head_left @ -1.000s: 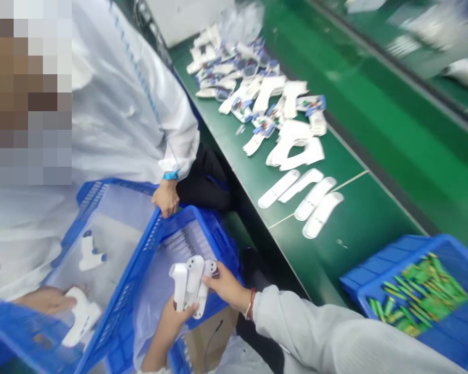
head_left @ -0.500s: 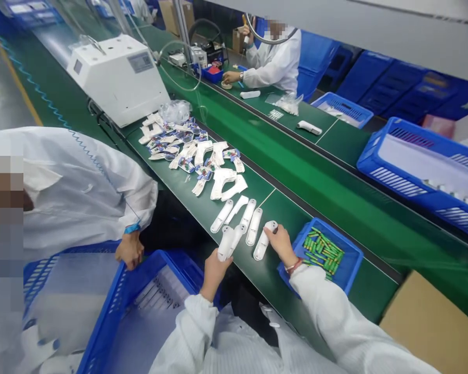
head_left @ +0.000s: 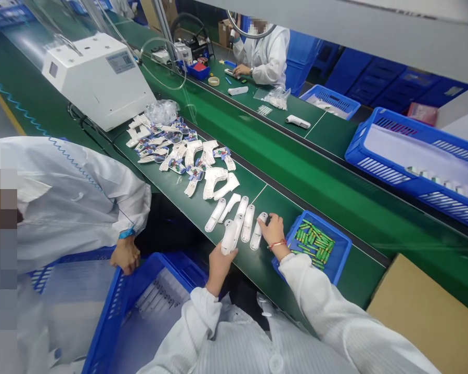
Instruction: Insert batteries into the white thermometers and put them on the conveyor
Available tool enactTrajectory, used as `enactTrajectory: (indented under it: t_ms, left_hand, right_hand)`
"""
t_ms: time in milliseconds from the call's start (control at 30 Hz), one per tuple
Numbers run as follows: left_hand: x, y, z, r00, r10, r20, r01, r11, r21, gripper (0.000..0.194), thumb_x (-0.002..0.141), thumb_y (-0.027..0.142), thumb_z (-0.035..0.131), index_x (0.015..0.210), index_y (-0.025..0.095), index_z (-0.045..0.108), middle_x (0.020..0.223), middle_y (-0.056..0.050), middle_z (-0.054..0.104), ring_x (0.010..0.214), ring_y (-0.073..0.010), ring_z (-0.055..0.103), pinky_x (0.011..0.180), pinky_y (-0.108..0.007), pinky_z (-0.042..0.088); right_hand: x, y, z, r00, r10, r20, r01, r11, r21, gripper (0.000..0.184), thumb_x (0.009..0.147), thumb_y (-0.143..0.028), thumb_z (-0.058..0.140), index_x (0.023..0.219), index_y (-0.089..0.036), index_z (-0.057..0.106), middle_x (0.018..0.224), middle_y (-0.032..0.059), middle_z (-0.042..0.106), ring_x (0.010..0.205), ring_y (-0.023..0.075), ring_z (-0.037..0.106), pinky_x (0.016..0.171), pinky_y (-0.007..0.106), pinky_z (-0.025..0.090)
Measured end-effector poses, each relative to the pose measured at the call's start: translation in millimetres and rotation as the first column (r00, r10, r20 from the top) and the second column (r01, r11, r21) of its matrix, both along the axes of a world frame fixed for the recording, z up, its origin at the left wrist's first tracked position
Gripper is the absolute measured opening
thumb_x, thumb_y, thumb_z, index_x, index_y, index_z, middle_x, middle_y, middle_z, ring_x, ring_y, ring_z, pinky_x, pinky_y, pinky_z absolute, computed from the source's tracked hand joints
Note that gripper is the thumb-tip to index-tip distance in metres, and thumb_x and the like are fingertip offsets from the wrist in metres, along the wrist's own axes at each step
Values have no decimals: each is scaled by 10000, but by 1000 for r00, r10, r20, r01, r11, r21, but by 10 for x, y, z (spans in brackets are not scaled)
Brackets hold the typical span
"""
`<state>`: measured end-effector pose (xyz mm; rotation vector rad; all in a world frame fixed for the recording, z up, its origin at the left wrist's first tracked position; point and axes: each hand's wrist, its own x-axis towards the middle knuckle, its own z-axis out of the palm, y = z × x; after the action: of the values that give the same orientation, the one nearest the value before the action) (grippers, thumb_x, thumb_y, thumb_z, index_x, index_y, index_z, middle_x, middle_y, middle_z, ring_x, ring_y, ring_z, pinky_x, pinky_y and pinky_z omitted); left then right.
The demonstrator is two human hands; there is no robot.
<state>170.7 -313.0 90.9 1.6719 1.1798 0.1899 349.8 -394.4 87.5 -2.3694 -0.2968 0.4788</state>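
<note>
The left hand [head_left: 219, 270] closes around a white plastic shell [head_left: 229, 238], held just above the green belt [head_left: 359, 270]. The right hand [head_left: 273, 234] touches a second shell [head_left: 258, 231] beside it, its grip unclear, near a blue tray [head_left: 327, 221] of green sticks [head_left: 314, 241].

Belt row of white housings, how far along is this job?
Done: a row of white housings lies on the green belt. In hand: the left hand holds one housing, and the right hand touches another housing. Left: a heap of white-and-blue parts lies further up the belt, and a blue tray holds green cylinders.
</note>
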Motion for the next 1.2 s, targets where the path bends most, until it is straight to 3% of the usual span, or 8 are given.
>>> enactTrajectory:
  t_ms: [133, 233, 433, 633, 767, 867, 1033, 1200]
  left_hand:
    - [225, -90, 205, 993, -80, 91, 84, 996, -43, 352, 648, 344, 684, 927, 137, 632, 830, -50, 676, 776, -202, 609, 677, -282, 455]
    - [547, -116, 354, 976, -191, 106, 195, 981, -23, 340, 672, 321, 668, 947, 128, 618, 844, -57, 679, 781, -192, 615, 676, -270, 457]
    - [1248, 85, 486, 877, -475, 75, 469, 879, 82, 335, 648, 445, 684, 809, 154, 640, 776, -47, 675, 728, -196, 618, 612, -257, 432]
    - [1863, 409, 349, 873, -462, -157, 488, 833, 260, 437, 828, 488, 456, 935, 97, 620, 891, -162, 643, 860, -271, 600, 699, -320, 394]
    - [2138, 435, 183, 854, -403, -329, 505, 795, 336, 490, 854, 466, 416, 1032, 46, 593, 1063, -225, 573, 1011, -325, 518, 806, -378, 358]
    - [2255, 339, 86, 823, -362, -438, 533, 758, 375, 489, 862, 443, 404, 1052, 33, 590, 1146, -242, 513, 1114, -343, 414, 891, -413, 295]
    - [2391, 201, -3, 744, -361, -562, 612, 705, 358, 485, 840, 432, 455, 1077, 28, 583, 1137, -245, 514, 1098, -332, 388, 893, -403, 272]
    - [2477, 203, -52, 704, -359, -613, 642, 691, 332, 496, 828, 475, 462, 1092, 71, 575, 1108, -232, 536, 1061, -338, 409, 860, -407, 292]
  right_hand:
    - [-165, -72, 202, 993, 98, -59, -85, 979, 187, 530, 725, -459, 581, 1153, -165, 475, 965, 71, 601, 695, 162, 606, 675, 327, 524]
    - [-20, -70, 290, 985, 38, -169, 11, 961, 277, 639, 710, -447, 590, 1257, -184, 391, 963, 50, 608, 651, 143, 612, 606, 298, 531]
    - [627, -88, 354, 984, -122, -127, 138, 981, 133, 436, 744, -347, 548, 1124, -136, 516, 885, 85, 663, 717, 200, 638, 643, 316, 504]
    - [790, -117, 286, 989, -119, -83, 114, 991, -72, 355, 746, -280, 559, 1039, -80, 549, 904, 149, 664, 816, 255, 638, 715, 339, 480]
    - [718, -78, 178, 994, -79, -72, 63, 976, -210, 315, 691, -171, 609, 981, -53, 573, 962, 207, 638, 970, 314, 592, 817, 369, 446]
    - [630, -42, 85, 995, -55, -86, 28, 959, -284, 257, 678, -125, 632, 927, -75, 588, 960, 180, 632, 1010, 289, 566, 844, 367, 439]
    - [514, -12, -28, 992, -72, -107, 32, 942, -335, 232, 773, -209, 607, 977, -109, 560, 996, 79, 603, 912, 188, 578, 805, 371, 467]
    - [536, 3, -84, 991, -108, -76, 80, 948, -309, 272, 671, -205, 669, 907, -116, 567, 924, 131, 600, 875, 254, 600, 745, 343, 463]
